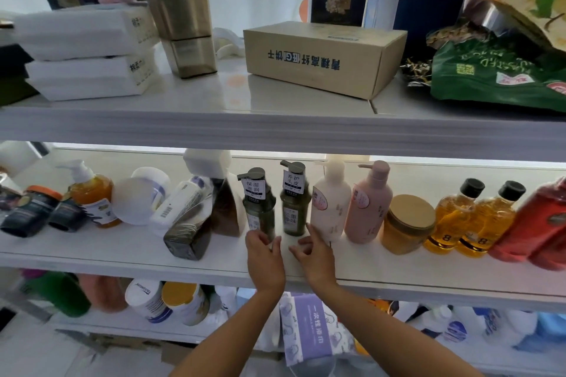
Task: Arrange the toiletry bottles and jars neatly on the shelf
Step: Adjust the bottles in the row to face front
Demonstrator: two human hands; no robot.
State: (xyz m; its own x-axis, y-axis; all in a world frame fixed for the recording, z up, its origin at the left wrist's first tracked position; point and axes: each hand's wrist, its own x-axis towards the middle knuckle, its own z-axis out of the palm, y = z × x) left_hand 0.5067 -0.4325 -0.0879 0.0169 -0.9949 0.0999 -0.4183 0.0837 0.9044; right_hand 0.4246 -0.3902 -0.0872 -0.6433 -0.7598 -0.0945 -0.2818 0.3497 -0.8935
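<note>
Fingers of the left hand (265,257) touch the base of the left dark green pump bottle (259,203), loosely curled and not closed around it. The right hand (315,254) hovers open just in front of the right dark green pump bottle (294,202), fingers spread, holding nothing. Both bottles stand upright on the middle shelf (122,249). To their right stand a white pump bottle (330,202), a pink pump bottle (369,205), an amber jar (407,225) and two yellow bottles (471,220). To their left, a brown bottle (190,232) lies tilted beside a white tube (180,202).
</note>
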